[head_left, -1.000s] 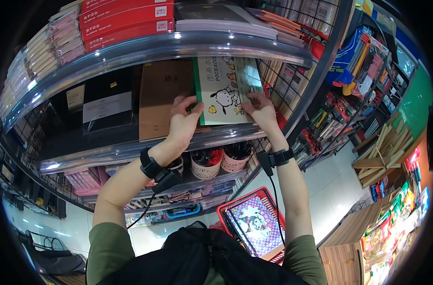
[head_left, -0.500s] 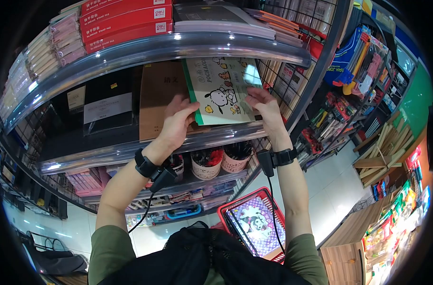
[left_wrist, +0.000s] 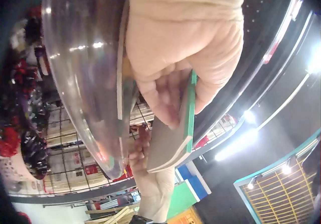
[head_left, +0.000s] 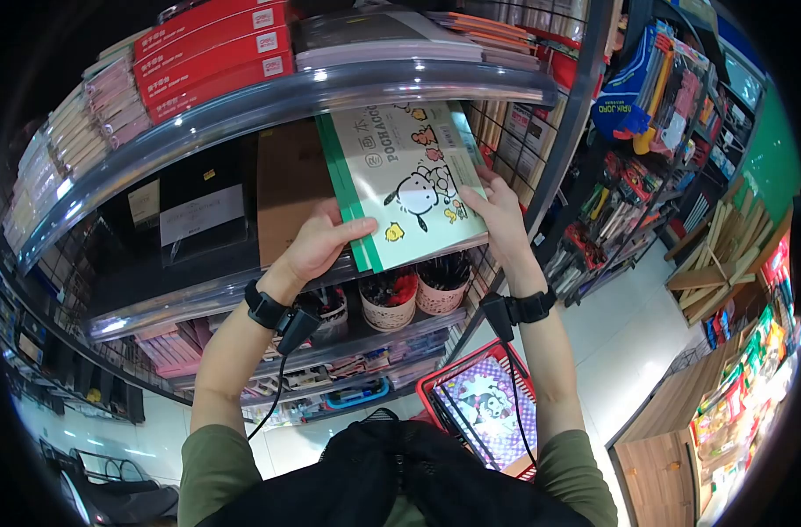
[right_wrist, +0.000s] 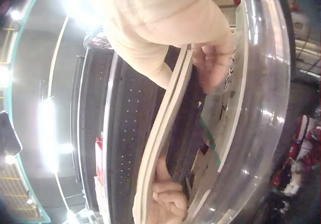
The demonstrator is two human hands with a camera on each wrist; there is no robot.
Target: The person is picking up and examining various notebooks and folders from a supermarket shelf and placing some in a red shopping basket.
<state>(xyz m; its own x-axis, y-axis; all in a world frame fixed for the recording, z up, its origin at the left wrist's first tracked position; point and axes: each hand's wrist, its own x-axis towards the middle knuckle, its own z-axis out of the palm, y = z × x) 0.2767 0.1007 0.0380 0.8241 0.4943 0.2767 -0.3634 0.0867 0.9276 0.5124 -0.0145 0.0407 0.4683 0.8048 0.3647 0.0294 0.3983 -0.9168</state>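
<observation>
Two drawing books with green spines and Pochacco covers [head_left: 413, 189] are held one on the other, over the front edge of a shelf. My left hand [head_left: 317, 239] grips the spine side, thumb on the cover and fingers curled beneath, as the left wrist view shows of the spine [left_wrist: 191, 111]. On the opposite side my right hand [head_left: 503, 218] pinches the page edges, thumb above and fingers under. Two stacked layers of page edges [right_wrist: 168, 101] appear in the right wrist view, tilted up from the shelf. A brown notebook [head_left: 286, 198] lies left of the books.
A clear plastic lip [head_left: 190, 303] runs along the shelf front, with another shelf [head_left: 400, 79] close above. Black notebooks [head_left: 203, 215] lie at left. Pen-filled cups [head_left: 389, 307] stand below. On the floor is a red basket [head_left: 431, 384] holding a purple checked item.
Both hands have drawn the drawing books toward me, out past the shelf lip. The left hand has regained its hold on the spine side, and a second green spine now shows.
</observation>
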